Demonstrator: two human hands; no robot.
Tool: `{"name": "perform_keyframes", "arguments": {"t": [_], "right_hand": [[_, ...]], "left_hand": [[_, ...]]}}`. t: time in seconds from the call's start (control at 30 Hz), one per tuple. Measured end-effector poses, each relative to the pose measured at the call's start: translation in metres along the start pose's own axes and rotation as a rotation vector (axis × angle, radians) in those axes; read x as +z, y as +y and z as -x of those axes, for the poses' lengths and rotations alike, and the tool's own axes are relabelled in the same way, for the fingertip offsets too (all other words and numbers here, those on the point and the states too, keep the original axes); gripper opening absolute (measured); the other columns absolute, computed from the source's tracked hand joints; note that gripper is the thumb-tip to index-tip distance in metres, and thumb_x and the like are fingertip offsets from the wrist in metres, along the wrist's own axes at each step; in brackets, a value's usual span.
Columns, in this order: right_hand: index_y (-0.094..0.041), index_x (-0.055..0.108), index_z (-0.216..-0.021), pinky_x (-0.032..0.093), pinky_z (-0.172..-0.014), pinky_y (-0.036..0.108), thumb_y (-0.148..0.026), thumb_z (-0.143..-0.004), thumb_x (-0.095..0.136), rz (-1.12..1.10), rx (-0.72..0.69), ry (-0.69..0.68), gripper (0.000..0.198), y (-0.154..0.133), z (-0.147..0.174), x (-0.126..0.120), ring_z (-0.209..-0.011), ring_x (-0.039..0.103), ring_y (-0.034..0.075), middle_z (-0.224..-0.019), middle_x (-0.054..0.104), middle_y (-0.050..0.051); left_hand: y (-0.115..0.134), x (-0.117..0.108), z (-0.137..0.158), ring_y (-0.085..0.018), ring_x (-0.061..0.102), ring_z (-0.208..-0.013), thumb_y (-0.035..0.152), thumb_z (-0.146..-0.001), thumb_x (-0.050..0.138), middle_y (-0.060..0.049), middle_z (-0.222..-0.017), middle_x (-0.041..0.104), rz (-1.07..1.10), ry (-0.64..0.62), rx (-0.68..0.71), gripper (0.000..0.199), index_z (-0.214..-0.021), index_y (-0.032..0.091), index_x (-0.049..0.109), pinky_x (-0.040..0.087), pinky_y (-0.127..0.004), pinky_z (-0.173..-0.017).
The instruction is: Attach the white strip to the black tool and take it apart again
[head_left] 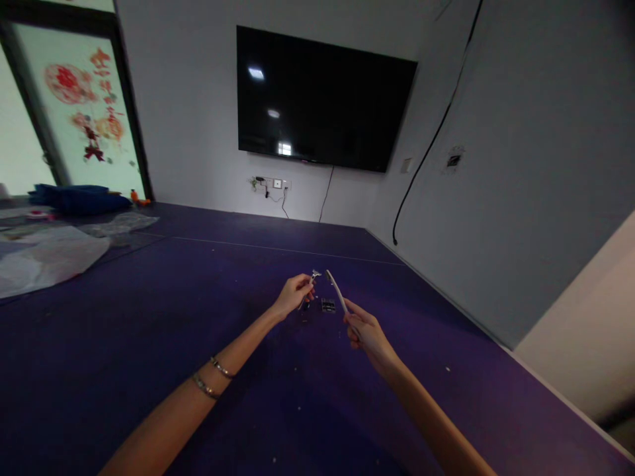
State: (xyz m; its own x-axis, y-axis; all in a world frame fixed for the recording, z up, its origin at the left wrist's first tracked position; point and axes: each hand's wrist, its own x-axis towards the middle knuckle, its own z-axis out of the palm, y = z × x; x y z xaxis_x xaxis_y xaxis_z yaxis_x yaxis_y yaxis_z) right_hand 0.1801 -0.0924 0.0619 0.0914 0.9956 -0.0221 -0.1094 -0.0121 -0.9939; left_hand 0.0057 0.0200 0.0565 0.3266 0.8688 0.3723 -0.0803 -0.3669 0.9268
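Note:
My left hand [296,294] is closed around the handle of a small silver razor [315,274], its T-shaped head pointing up and away. In my right hand [366,330] is a white toothbrush [338,291], gripped near the lower end. Its dark bristles face left, close to the razor's head, with a slight gap between them. Below and between the hands lies a small dark case [328,305] with pale parts in it; its contents are too small to make out. A small dark item [306,305] is partly hidden under my left hand.
The purple floor [238,396] carries scattered white specks. To the left are clear plastic sheets [54,254] and a dark blue cloth bundle [79,198]. A black television [322,99] hangs on the far wall, and a black cable [430,145] dangles at the right.

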Motion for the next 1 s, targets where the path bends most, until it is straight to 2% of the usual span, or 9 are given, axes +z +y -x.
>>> {"name": "perform_keyframes", "arguments": {"t": [0.13, 0.33, 0.5, 0.77, 1.0], "right_hand": [[-0.021, 0.054, -0.121, 0.023, -0.035, 0.017, -0.023, -0.073, 0.056, -0.012, 0.010, -0.018, 0.048, 0.000, -0.001, 0.003, -0.040, 0.033, 0.002, -0.071, 0.047, -0.002], [-0.021, 0.054, -0.120, 0.022, -0.034, 0.017, -0.023, -0.071, 0.058, -0.046, 0.001, -0.033, 0.049, 0.003, 0.001, 0.003, -0.040, 0.033, 0.002, -0.073, 0.048, -0.002], [-0.020, 0.054, -0.120, 0.021, -0.034, 0.017, -0.021, -0.070, 0.058, -0.066, -0.015, -0.031, 0.050, -0.002, 0.003, 0.008, -0.040, 0.034, 0.002, -0.073, 0.048, -0.002], [-0.020, 0.054, -0.119, 0.019, -0.035, 0.017, -0.023, -0.070, 0.060, -0.153, 0.005, -0.001, 0.049, 0.000, 0.007, 0.013, -0.040, 0.030, 0.002, -0.069, 0.045, -0.004], [-0.022, 0.053, -0.120, 0.016, -0.036, 0.016, -0.024, -0.068, 0.062, -0.247, 0.056, -0.046, 0.052, 0.003, 0.012, 0.023, -0.040, 0.028, 0.002, -0.067, 0.046, -0.004]], "left_hand": [[0.002, 0.001, 0.001, -0.011, 0.057, -0.056, 0.023, -0.076, 0.054, 0.001, -0.066, 0.057, -0.006, -0.052, -0.002, 0.011, -0.082, 0.014, 0.056, 0.044, -0.022, -0.053], [0.005, -0.003, 0.000, -0.011, 0.057, -0.054, 0.022, -0.076, 0.054, 0.000, -0.066, 0.057, -0.005, -0.013, 0.003, 0.011, -0.082, 0.013, 0.056, 0.044, -0.022, -0.051], [0.005, -0.002, 0.001, -0.011, 0.058, -0.054, 0.020, -0.075, 0.054, 0.000, -0.066, 0.057, 0.000, -0.036, -0.002, 0.010, -0.082, 0.013, 0.056, 0.045, -0.022, -0.051], [0.007, 0.000, 0.003, -0.011, 0.058, -0.054, 0.021, -0.076, 0.055, -0.001, -0.067, 0.059, -0.008, -0.044, -0.011, 0.010, -0.082, 0.013, 0.057, 0.044, -0.021, -0.050], [0.010, 0.001, 0.002, -0.011, 0.058, -0.053, 0.023, -0.074, 0.059, 0.000, -0.065, 0.059, 0.037, -0.014, 0.015, 0.013, -0.081, 0.013, 0.057, 0.046, -0.022, -0.050]]}}
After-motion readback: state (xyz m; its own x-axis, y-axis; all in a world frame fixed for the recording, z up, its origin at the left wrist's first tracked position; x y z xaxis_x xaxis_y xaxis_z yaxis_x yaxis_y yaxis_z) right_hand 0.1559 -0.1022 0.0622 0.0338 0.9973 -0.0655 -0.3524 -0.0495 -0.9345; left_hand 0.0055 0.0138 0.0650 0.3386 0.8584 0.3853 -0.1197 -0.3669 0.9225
